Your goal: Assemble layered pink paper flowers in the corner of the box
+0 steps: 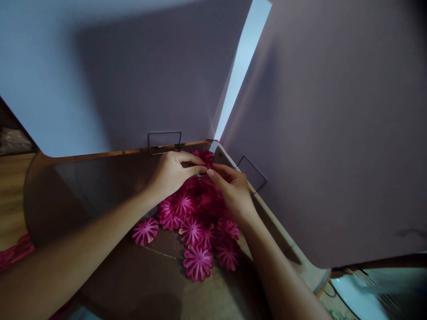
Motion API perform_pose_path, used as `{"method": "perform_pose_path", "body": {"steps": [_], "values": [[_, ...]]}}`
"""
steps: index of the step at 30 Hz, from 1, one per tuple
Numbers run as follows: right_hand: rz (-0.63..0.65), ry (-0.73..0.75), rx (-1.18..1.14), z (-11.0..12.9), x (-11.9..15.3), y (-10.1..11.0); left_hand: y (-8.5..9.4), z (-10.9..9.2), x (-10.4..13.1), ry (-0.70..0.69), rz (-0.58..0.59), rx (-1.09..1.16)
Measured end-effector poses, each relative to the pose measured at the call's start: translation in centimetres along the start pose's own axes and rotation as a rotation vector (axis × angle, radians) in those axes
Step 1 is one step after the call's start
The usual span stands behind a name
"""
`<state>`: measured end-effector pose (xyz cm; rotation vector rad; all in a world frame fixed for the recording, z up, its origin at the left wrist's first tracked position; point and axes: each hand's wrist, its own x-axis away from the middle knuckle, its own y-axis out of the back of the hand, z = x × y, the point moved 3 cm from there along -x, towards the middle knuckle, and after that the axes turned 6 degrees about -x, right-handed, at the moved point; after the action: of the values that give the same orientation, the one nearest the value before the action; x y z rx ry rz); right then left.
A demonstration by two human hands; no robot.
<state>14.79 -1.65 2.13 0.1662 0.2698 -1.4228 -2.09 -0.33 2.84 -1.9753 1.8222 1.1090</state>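
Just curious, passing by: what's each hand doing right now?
Left hand: closed, pinching a magenta flower piece.
Right hand: closed, pinching the same piece.

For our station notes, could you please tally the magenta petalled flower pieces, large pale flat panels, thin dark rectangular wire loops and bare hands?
Magenta flower pieces: at least 6; overlap prevents exact count
Large pale panels: 2
Wire loops: 2
Bare left hand and right hand: 2
Total: at least 12

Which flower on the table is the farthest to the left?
The pink flower just right of the left forearm. The other flowers on the table all lie farther right.
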Motion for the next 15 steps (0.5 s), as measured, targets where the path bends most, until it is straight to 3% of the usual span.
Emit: {"method": "perform_pose_path", "body": {"steps": [15], "values": [[0.049, 0.048, 0.053, -0.4, -0.1, 0.2, -0.3, 1.4, -0.2, 0.150, 0.049, 0.199]]}}
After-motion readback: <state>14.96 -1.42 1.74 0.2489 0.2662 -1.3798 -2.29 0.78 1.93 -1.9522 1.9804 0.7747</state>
